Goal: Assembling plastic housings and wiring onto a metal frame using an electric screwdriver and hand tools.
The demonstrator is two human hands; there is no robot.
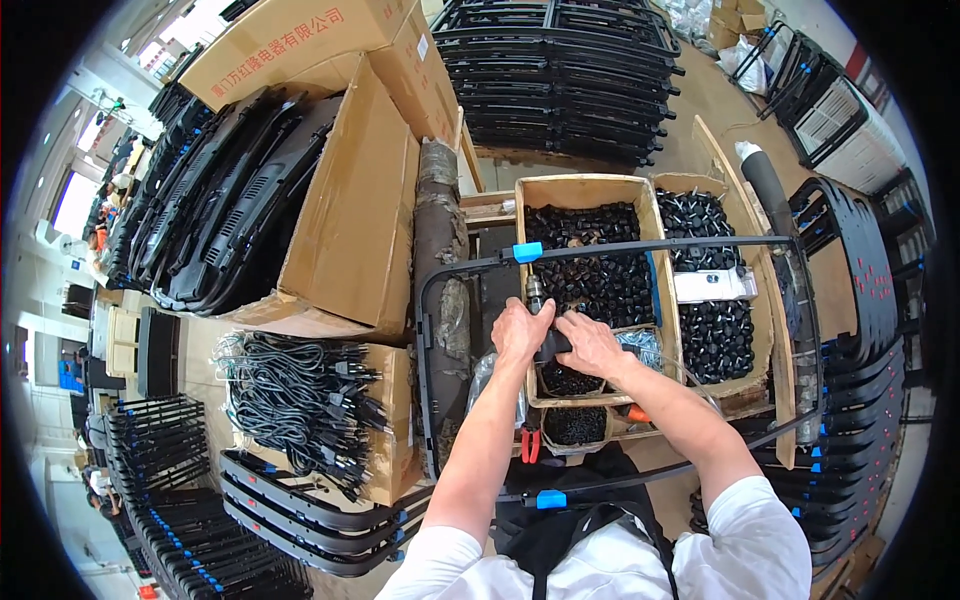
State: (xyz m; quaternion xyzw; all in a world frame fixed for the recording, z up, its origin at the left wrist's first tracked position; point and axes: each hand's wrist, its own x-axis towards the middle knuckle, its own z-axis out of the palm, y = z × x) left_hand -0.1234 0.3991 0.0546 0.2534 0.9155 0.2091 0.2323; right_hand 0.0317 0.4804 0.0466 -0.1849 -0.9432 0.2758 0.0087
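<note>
Both my hands are closed around a dark power drill (552,347) with a metal chuck (535,287) pointing away from me. My left hand (519,331) grips its left side near the chuck, and my right hand (588,343) wraps the body from the right. My fingers hide most of the tool. Around them lies a black rectangular frame (640,247) with rounded corners, carrying a blue clip (527,252) on its far bar and another blue clip (551,499) on its near bar. Beneath is a wooden bin (585,184) of small black parts.
Beside it, another wooden bin (664,184) holds black knobs with screws and a white box (715,285). Red-handled pliers (530,445) sit near me. At left are bundled power cords (300,385) and a carton (350,215) of black panels. Stacked black frames (560,80) stand ahead.
</note>
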